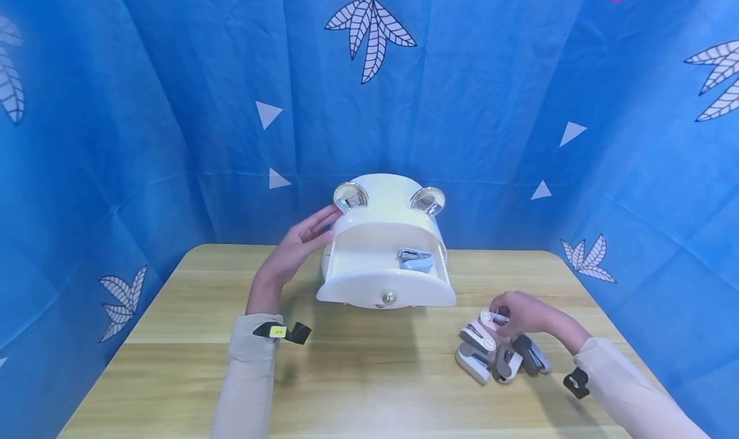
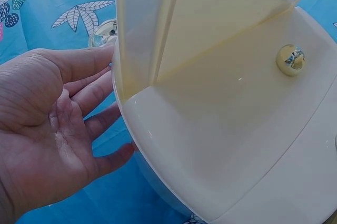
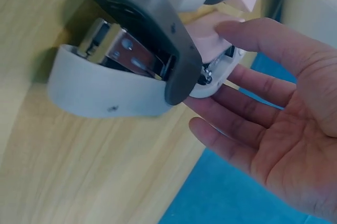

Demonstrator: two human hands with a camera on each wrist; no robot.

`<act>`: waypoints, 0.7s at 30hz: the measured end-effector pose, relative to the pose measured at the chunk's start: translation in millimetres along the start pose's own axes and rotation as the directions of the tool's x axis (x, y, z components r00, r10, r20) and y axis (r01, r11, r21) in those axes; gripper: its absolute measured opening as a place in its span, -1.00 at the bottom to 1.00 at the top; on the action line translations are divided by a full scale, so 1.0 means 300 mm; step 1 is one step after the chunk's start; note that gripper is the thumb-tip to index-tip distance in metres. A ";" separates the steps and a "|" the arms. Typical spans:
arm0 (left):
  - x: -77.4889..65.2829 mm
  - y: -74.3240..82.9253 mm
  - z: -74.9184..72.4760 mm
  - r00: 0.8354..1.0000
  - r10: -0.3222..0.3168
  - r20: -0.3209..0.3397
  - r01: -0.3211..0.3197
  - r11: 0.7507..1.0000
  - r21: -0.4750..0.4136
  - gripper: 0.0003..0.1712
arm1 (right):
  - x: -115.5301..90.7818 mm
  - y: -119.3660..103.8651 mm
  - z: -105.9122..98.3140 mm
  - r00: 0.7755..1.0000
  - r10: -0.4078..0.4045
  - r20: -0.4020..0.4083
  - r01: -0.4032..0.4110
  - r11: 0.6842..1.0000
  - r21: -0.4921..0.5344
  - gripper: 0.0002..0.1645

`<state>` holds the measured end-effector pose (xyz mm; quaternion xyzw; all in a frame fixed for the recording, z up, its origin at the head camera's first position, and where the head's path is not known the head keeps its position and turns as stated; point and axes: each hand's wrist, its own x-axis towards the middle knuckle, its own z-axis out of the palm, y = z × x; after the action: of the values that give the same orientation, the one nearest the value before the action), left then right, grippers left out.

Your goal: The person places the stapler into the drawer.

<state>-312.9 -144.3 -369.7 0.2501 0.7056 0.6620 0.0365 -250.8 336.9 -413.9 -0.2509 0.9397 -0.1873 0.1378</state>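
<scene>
A white rounded storage box (image 1: 381, 198) with two shiny ear-like knobs on top has its drawer (image 1: 352, 288) pulled out. Inside the drawer lies a light blue stapler (image 1: 417, 261). My left hand (image 1: 297, 246) rests against the box's left side, thumb and fingers extended along the wall. Over on the right, my right hand (image 1: 525, 314) pinches a pink and white stapler (image 3: 208, 37) between thumb and fingers. Beside those fingers stands a grey and white stapler (image 3: 113, 90), its top arm raised in the right wrist view.
Several more staplers lie close together near the right hand, among them a white one (image 1: 473, 363) and a dark grey one (image 1: 531, 354). Behind the wooden table (image 1: 346, 368) hangs a blue patterned cloth (image 1: 491, 105). A shiny round knob (image 1: 389, 297) sticks out from the drawer front.
</scene>
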 end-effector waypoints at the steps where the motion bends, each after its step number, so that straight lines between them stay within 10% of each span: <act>1: 0.000 0.001 0.001 1.000 0.000 -0.001 0.000 1.000 -0.002 -0.30 | 0.000 -0.001 0.000 1.000 0.003 -0.007 -0.003 1.000 -0.007 -0.76; 21: 0.000 0.005 0.003 1.000 0.009 0.003 -0.009 1.000 -0.009 -0.29 | 0.003 -0.131 -0.193 0.987 -0.005 -0.163 -0.013 0.994 -0.106 -0.55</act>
<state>-312.0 -143.5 -368.4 0.2540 0.7016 0.6648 0.0357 -255.5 321.2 -345.9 -0.2398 0.9570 -0.1565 0.0473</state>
